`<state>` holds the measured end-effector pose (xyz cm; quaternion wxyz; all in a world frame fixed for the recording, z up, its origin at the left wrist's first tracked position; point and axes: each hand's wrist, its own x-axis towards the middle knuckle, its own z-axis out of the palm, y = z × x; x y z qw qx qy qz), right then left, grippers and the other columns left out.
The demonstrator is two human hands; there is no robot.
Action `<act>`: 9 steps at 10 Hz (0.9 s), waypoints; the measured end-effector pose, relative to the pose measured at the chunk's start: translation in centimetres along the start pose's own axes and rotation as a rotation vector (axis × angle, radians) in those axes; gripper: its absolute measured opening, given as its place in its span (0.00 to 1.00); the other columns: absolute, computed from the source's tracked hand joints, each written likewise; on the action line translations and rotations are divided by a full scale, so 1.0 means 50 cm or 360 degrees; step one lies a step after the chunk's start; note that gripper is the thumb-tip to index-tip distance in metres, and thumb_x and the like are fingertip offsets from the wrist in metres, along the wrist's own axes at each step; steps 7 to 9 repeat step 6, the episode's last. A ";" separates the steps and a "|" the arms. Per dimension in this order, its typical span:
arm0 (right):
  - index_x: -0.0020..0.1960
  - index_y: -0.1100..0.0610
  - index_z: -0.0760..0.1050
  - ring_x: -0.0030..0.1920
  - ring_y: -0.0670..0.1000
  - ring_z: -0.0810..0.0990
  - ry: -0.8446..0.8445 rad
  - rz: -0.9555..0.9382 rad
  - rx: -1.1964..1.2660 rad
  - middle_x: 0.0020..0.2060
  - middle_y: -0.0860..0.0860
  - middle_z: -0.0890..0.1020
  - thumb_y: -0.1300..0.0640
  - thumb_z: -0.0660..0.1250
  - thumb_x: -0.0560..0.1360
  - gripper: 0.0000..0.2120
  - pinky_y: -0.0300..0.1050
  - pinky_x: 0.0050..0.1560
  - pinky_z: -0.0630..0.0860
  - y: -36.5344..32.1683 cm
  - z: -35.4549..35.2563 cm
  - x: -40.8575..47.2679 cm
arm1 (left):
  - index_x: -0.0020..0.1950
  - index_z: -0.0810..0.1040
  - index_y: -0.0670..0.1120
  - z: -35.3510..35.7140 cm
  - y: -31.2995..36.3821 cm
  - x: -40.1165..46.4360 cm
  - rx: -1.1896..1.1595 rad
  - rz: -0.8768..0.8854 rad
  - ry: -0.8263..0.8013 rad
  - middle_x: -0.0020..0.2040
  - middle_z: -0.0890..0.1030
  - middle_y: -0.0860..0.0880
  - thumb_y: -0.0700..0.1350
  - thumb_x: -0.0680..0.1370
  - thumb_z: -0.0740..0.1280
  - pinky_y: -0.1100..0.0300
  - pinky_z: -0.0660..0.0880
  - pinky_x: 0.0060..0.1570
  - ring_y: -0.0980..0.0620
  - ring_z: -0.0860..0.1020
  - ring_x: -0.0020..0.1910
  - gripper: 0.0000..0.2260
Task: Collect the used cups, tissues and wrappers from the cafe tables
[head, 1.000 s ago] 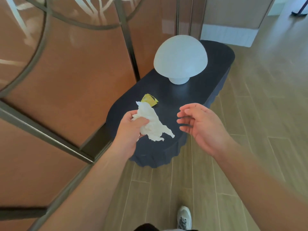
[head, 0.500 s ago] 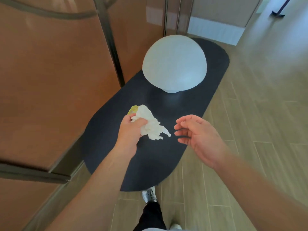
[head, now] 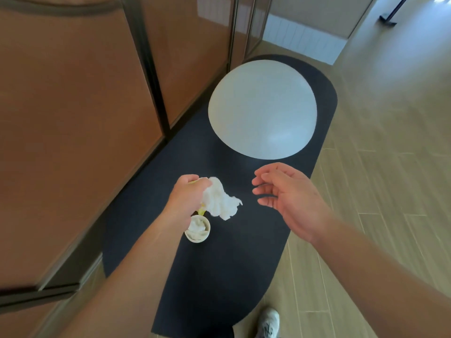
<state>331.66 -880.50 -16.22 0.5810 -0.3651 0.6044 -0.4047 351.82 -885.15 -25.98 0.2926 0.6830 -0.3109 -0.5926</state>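
Left hand (head: pixel 186 198) clamped on tissue (head: pixel 220 202) (yellow wrapper (head: pixel 200 211) partly hidden), cup (head: pixel 197 231) just below it, nearer; right hand (head: pixel 290 198) empty, fingers apart.

head cam | steep down, close | over table (head: pixel 219 276)

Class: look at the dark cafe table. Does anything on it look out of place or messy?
Yes. A small cup near the left hand is stuffed with crumpled tissue, litter rather than table setting. That hand's grip holds another tissue and something yellow. The dome lamp looks normal.
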 end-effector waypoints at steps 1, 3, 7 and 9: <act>0.41 0.48 0.83 0.41 0.47 0.83 -0.0014 0.0018 -0.0028 0.41 0.49 0.85 0.56 0.66 0.73 0.08 0.41 0.41 0.78 -0.003 0.016 0.019 | 0.63 0.76 0.53 -0.013 0.005 0.014 -0.0069 -0.0049 -0.0023 0.57 0.79 0.53 0.54 0.75 0.70 0.54 0.78 0.48 0.54 0.79 0.53 0.17; 0.44 0.53 0.82 0.41 0.49 0.81 -0.0064 0.0038 -0.0042 0.41 0.51 0.84 0.60 0.65 0.77 0.08 0.44 0.42 0.78 -0.020 0.044 0.040 | 0.61 0.77 0.50 -0.042 0.009 0.006 -0.0309 -0.0035 -0.0051 0.57 0.81 0.49 0.50 0.79 0.68 0.57 0.77 0.47 0.52 0.81 0.56 0.12; 0.45 0.54 0.81 0.41 0.49 0.81 -0.0217 -0.0061 -0.0019 0.40 0.51 0.84 0.62 0.63 0.78 0.09 0.44 0.42 0.78 -0.077 0.056 0.018 | 0.58 0.81 0.52 -0.061 0.049 -0.082 -0.0554 0.0367 -0.0056 0.54 0.87 0.50 0.48 0.82 0.67 0.56 0.78 0.49 0.54 0.86 0.49 0.06; 0.45 0.54 0.81 0.41 0.49 0.81 -0.0217 -0.0061 -0.0019 0.40 0.51 0.84 0.62 0.63 0.78 0.09 0.44 0.42 0.78 -0.077 0.056 0.018 | 0.58 0.81 0.52 -0.061 0.049 -0.082 -0.0554 0.0367 -0.0056 0.54 0.87 0.50 0.48 0.82 0.67 0.56 0.78 0.49 0.54 0.86 0.49 0.06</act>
